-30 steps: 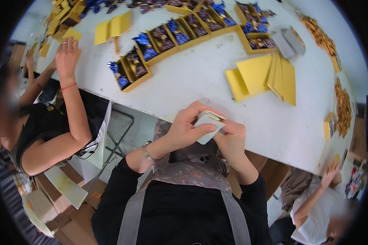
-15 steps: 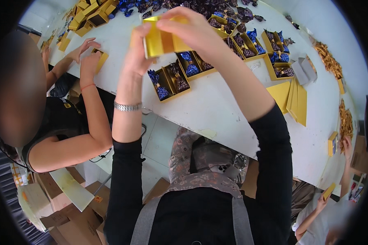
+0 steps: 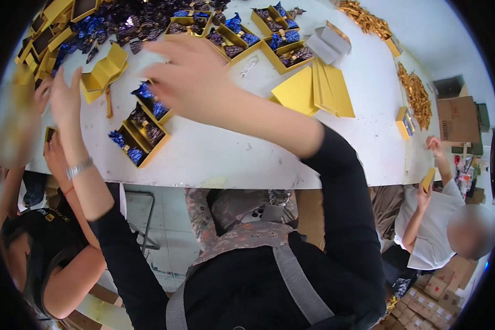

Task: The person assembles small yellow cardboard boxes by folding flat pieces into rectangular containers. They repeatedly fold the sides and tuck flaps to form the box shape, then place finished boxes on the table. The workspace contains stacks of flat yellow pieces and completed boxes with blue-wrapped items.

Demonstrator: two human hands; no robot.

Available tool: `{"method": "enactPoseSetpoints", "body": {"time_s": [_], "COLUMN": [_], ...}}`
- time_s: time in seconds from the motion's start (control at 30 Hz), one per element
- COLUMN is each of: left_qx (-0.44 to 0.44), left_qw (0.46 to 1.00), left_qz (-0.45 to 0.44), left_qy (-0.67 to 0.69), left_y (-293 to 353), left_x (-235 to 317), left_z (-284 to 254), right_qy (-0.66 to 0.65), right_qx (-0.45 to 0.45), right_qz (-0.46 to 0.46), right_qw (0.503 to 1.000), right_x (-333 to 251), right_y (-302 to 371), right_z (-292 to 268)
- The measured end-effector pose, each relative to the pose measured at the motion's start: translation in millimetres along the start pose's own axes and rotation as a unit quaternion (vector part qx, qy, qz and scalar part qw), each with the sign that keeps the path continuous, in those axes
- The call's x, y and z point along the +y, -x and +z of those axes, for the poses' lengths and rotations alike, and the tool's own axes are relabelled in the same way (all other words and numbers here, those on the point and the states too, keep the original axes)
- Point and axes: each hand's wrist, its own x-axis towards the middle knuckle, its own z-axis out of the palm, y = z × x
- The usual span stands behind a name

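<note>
My left hand [image 3: 66,99] is raised over the table's left side, thumb and fingers apart, with nothing in it. Just right of it a folded gold card piece [image 3: 104,72] rests on the white table, its panels standing in a zigzag. My right hand [image 3: 190,80], slightly blurred, hovers above gold boxes with its fingers apart and nothing seen in them. It partly hides one box of blue-wrapped sweets [image 3: 154,102]. Nearer me sits a two-compartment gold box [image 3: 158,149] with blue and dark wrapped sweets. A thin gold-brown strip [image 3: 109,103] lies below the folded card.
Wrapped sweets [image 3: 132,22] and empty gold boxes [image 3: 41,41] pile up at the far left. More filled boxes [image 3: 283,55], flat gold cards [image 3: 333,91] and grey card pieces [image 3: 329,45] lie right of centre. Co-workers sit at left and right; gold-brown strips [image 3: 415,96] lie heaped far right.
The shiny gold card piece has left my hands, and a folded gold one now stands on the table. My hands have moved apart, and the view has swung left.
</note>
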Motion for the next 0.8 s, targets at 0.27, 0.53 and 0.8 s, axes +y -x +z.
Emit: {"method": "enactPoseSetpoints", "body": {"time_s": [0.27,0.53,0.8], "left_qx": [-0.109,-0.178,-0.390], "left_qw": [0.903,0.882,0.555], "left_qz": [0.263,0.333,-0.125], "left_qy": [0.322,0.282,0.724], "left_y": [150.9,167.0,182.7], "left_x": [238.6,325.6,311.2], "left_z": [-106.9,-25.8,-53.9], "right_qy": [0.219,0.250,0.135], "right_qx": [-0.136,-0.078,-0.170], "right_qz": [0.331,0.149,0.117], "right_qw": [0.908,0.954,0.969], "right_x": [48.4,25.2,-16.9], "right_y": [189.5,184.7,167.2], "right_z": [-214.9,-217.2,-190.0]}}
